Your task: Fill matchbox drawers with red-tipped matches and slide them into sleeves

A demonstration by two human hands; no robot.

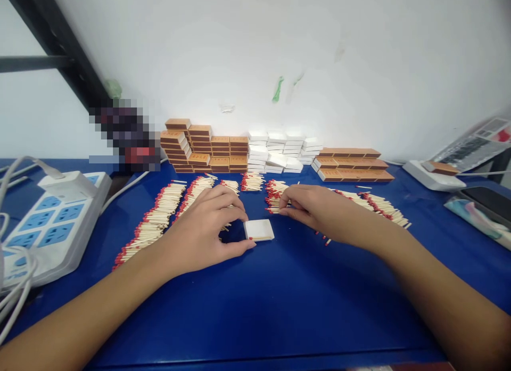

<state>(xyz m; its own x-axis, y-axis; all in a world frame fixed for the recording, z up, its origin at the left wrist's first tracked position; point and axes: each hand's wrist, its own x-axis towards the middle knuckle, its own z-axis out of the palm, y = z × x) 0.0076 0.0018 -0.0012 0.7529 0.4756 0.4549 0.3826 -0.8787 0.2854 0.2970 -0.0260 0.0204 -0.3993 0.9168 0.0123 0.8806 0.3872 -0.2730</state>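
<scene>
A small white matchbox tray (259, 228) lies on the blue table, a few red-headed matches along its near side. My left hand (211, 222) curves around the tray's left end, thumb at the near corner and index finger at the far one. To the right, my right hand (307, 203) pinches at the edge of a match pile (275, 192), a match at its fingertips; how many it holds is hidden. Several rows of loose matches (155, 216) fan out on the left, partly behind my left hand. More matches (383, 207) lie beyond my right forearm.
Along the wall stand stacked brown matchboxes (219, 147), white trays (275, 150) and a lower brown row (351, 166). A white power strip (56, 222) with cables sits at left. At right are a white device (431, 176) and a dark phone (487, 206).
</scene>
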